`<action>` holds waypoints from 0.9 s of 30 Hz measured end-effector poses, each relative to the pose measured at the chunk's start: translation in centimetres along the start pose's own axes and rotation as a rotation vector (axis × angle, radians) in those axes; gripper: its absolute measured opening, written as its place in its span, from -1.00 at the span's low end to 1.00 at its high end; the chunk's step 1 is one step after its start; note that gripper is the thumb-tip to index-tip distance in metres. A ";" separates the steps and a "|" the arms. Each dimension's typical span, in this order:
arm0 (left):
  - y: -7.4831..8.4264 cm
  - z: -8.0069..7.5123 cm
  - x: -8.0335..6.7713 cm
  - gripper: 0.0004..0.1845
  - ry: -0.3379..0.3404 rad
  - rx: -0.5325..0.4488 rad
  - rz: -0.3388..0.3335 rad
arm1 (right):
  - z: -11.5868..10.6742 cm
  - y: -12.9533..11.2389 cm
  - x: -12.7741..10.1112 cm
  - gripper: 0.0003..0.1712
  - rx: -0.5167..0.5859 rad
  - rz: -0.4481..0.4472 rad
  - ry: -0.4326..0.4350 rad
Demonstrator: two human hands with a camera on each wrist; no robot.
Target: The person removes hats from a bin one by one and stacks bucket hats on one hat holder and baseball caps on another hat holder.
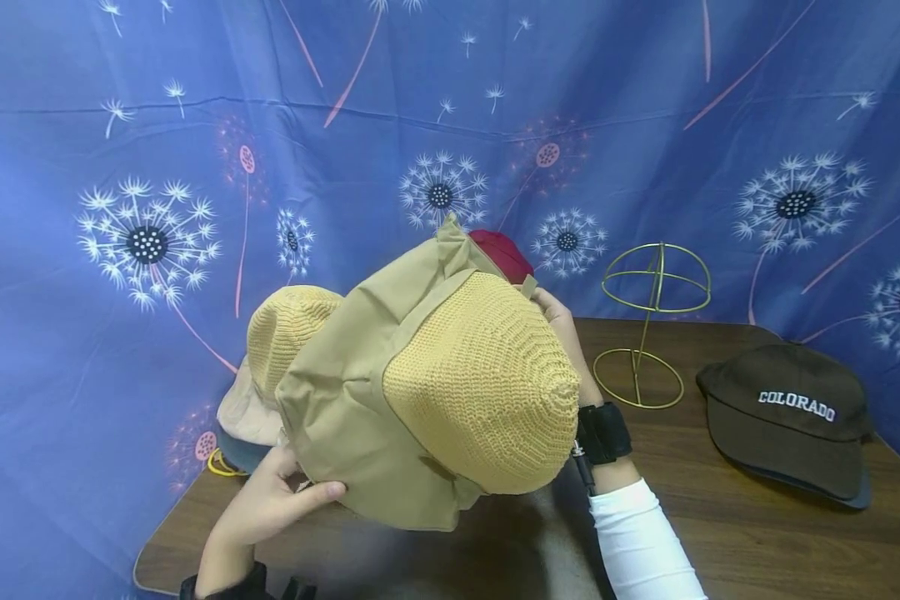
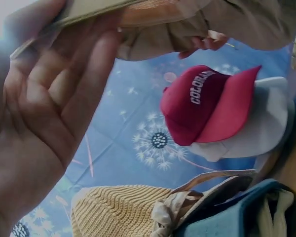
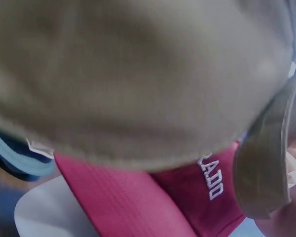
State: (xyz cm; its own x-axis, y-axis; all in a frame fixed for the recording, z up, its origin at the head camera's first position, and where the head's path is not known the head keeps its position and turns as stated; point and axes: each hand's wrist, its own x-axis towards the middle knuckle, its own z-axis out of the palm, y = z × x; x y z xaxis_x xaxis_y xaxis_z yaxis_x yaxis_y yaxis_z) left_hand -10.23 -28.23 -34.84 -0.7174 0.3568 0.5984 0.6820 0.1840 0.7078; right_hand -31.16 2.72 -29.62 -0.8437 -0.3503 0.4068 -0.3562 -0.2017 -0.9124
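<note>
A sun hat (image 1: 487,383) with a yellow knitted crown and a wide khaki cloth brim hangs tilted above the table, between both hands. My left hand (image 1: 270,500) pinches the brim's lower left edge, thumb on the near side. In the left wrist view, the fingers of that left hand (image 2: 64,94) lie under the brim. My right hand (image 1: 558,321) grips the hat's far right edge, partly hidden behind the crown. Khaki cloth (image 3: 128,84) fills most of the right wrist view, with a strap-like piece (image 3: 264,153) beside the fingers.
Behind the hat, a red cap (image 2: 207,106) sits on a pale cap (image 2: 274,113). Another yellow knitted hat (image 1: 288,333) rests on stacked hats at the left. A gold wire hat stand (image 1: 637,375) and a brown cap (image 1: 787,417) occupy the table's right side.
</note>
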 end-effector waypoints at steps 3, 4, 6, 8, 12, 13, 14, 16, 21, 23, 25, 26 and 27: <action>-0.6 -0.8 0.6 -0.56 0.070 -0.243 0.078 | -1.3 2.2 1.4 -0.64 0.042 0.005 0.009; -0.7 -1.0 0.9 -0.59 0.104 -0.327 0.113 | -1.2 2.2 1.6 -0.65 0.078 0.012 0.014; -1.1 -1.5 1.4 -0.63 0.175 -0.502 0.167 | -1.1 2.0 1.6 -0.70 0.145 0.031 0.003; -1.4 -1.9 2.1 -0.58 0.240 -0.624 0.211 | -1.0 1.5 1.3 -0.72 0.214 0.070 -0.035; -1.2 -2.8 3.2 -0.59 0.334 -0.786 0.217 | -1.2 0.3 0.4 -0.65 0.301 0.178 -0.160; -1.1 -3.0 3.5 -0.61 0.343 -0.811 0.224 | -1.3 0.0 0.2 -0.63 0.319 0.195 -0.196; -1.0 -3.1 3.7 -0.62 0.349 -0.846 0.229 | -1.4 -0.2 0.0 -0.61 0.336 0.206 -0.231; -0.8 -3.5 4.2 -0.59 0.366 -0.917 0.221 | -1.7 -0.7 -0.4 -0.58 0.376 0.209 -0.296; -0.4 -4.2 5.3 -0.44 0.310 -1.170 0.186 | -1.6 -1.8 -1.3 -0.56 0.481 0.180 -0.338; -0.2 -4.3 5.7 -0.33 0.258 -1.299 0.200 | -1.3 -2.1 -1.7 -0.55 0.527 0.172 -0.303; 0.1 -4.0 6.1 -0.22 0.213 -1.454 0.222 | -0.8 -2.3 -2.0 -0.56 0.554 0.158 -0.247; 0.1 -3.7 6.3 -0.14 0.182 -1.528 0.256 | -0.6 -2.4 -2.1 -0.57 0.570 0.154 -0.217; 0.2 -3.4 6.4 -0.07 0.159 -1.606 0.287 | -0.4 -2.4 -2.2 -0.59 0.580 0.144 -0.191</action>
State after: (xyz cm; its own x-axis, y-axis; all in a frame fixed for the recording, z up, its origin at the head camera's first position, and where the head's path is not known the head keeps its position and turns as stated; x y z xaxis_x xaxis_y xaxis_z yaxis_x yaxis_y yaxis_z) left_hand -15.18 -28.96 -29.58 -0.6765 0.0981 0.7299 0.0223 -0.9879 0.1534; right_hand -28.61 4.35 -28.36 -0.7610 -0.5574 0.3320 0.0768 -0.5856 -0.8070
